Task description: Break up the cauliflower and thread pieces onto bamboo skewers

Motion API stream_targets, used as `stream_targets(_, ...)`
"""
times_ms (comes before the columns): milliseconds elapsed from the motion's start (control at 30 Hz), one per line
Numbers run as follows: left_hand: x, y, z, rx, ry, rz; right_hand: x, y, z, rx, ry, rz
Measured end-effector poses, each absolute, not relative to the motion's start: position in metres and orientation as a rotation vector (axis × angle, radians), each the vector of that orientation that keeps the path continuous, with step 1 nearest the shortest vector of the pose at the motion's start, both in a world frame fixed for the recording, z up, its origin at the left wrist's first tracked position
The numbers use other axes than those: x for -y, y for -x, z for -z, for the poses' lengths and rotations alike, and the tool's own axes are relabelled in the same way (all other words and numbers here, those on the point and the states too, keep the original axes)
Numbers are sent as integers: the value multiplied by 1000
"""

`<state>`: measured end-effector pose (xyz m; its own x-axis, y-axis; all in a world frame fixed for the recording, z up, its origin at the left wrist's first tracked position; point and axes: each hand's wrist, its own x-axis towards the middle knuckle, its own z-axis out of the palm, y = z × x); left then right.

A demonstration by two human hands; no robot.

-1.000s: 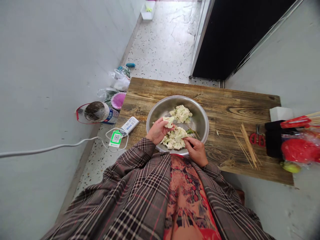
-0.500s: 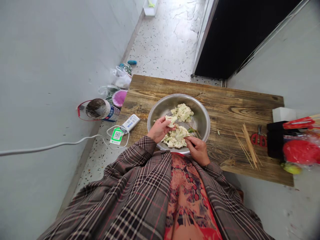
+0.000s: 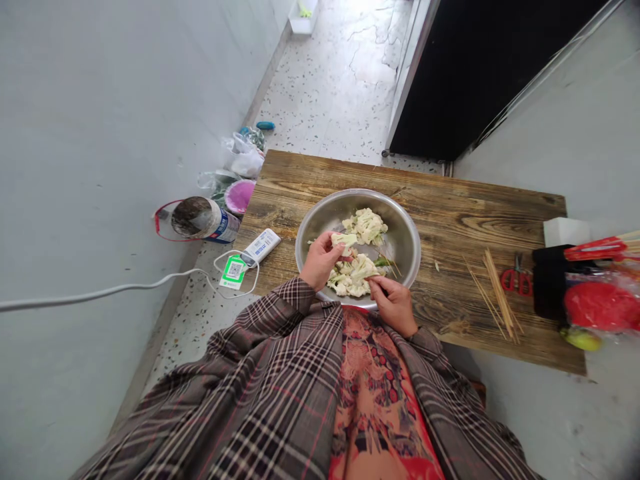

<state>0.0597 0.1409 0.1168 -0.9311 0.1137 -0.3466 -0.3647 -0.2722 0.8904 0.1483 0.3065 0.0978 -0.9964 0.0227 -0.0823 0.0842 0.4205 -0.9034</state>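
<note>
A wide metal basin [image 3: 410,248] holds pieces of cauliflower [image 3: 367,227] in a pile at the back, and more cauliflower [image 3: 350,277] lies toward the front. Over the basin's left part, my left hand [image 3: 320,260] is closed on a pale cauliflower floret [image 3: 344,240], pinched between thumb and fingers. My right hand [image 3: 393,303] is at the front right rim, its fingers pinched together against the edge of the front cauliflower. What sits between those fingertips is hidden. Thin sticks [image 3: 391,262] and a bit of green leaf show inside the basin, near the right hand.
Bamboo skewers [image 3: 500,297] and red-handled scissors [image 3: 517,280] lie right on the wooden table [image 3: 450,220], beside a black holder [image 3: 547,283] and red packages. A white power bank [image 3: 261,245] with a cable rests at the left edge. A bucket [image 3: 203,219] stands on the floor.
My left hand has turned slightly, and the floret in it now lies flatter. My right hand has shifted a little left, still pinched at the front cauliflower.
</note>
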Motion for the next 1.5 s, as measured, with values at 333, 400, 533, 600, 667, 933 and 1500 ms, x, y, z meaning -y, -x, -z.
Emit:
stream_targets(333,-140,-64,-110,-1787,283,-2253,-297,-148,-101,-2592,-125,1671)
stream_targets(400,-138,-63,-109,-1811,258,-2233,-297,-148,-101,-2565,-128,1689)
stream_targets(533,-135,-61,-110,-1810,249,-2198,-299,-150,-101,-2530,-139,1713)
stream_targets(600,-134,-61,-110,-1790,285,-2208,-299,-151,-100,-2531,-140,1704)
stream_targets(667,-134,-61,-111,-1789,308,-2218,-299,-152,-100,-2540,-140,1693)
stream_targets(933,-134,-61,-109,-1796,279,-2239,-297,-153,-103,-2572,-140,1664)
stream_targets(1500,-130,-56,-118,-1847,72,-2146,-297,-153,-102,-2621,-146,1685)
